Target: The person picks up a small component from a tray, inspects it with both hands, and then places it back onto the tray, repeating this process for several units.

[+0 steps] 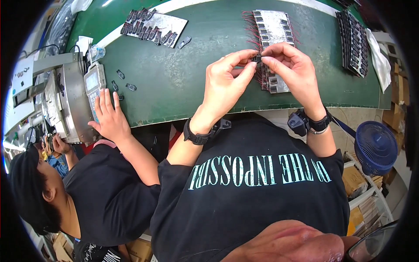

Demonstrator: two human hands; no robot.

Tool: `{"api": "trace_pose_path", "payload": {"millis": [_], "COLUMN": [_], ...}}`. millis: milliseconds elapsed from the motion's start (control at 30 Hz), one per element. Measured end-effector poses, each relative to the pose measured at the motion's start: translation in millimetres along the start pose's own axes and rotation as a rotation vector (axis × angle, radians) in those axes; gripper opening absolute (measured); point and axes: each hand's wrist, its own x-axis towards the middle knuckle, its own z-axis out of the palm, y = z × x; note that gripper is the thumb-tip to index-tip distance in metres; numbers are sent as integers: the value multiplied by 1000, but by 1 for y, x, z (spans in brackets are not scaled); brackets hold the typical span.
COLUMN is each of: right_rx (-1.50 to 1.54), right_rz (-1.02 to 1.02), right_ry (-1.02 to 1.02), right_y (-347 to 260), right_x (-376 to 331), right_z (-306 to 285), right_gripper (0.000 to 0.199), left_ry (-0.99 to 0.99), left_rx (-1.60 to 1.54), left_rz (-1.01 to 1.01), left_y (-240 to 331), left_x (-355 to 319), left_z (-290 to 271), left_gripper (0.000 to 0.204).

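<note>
Green bench (183, 83) spreads wide; grey tray (274, 30) of black parts with red wires stands lengthwise away from us. Above it, left hand (224, 85) and right hand (291, 70) both pinch 1 small black part (257, 57), its axis too small to tell.

Open green mat (174, 83) lies left of your hands.
Co-worker's hand (110, 115) & loose parts (124, 81) crowd far left; component tray (273, 43) sits directly ahead.
</note>
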Motion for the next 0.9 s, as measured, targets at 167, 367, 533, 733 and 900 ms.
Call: {"api": "trace_pose_path", "payload": {"millis": [167, 367, 533, 733, 900], "right_rx": [-14, 266, 283, 188, -192], "right_rz": [-25, 216, 260, 176, -9], "right_ry": [-12, -257, -317, -309, -142], "right_y": [0, 3, 10, 11, 1], "right_x": [3, 11, 12, 11, -3], "right_z": [1, -17, -22, -20, -6], "right_gripper": [12, 12, 16, 20, 22], "left_ry": [-20, -73, -87, -105, -97], "left_rx": [-49, -43, -35, 63, 140], "left_rz": [-11, -39, -46, 1, 58], "left_y": [0, 6, 5, -1, 4], "left_x": [-2, -3, -6, -4, -3], "left_z": [-4, -4, -3, -1, 5], "left_gripper": [28, 26, 26, 26, 23]}}
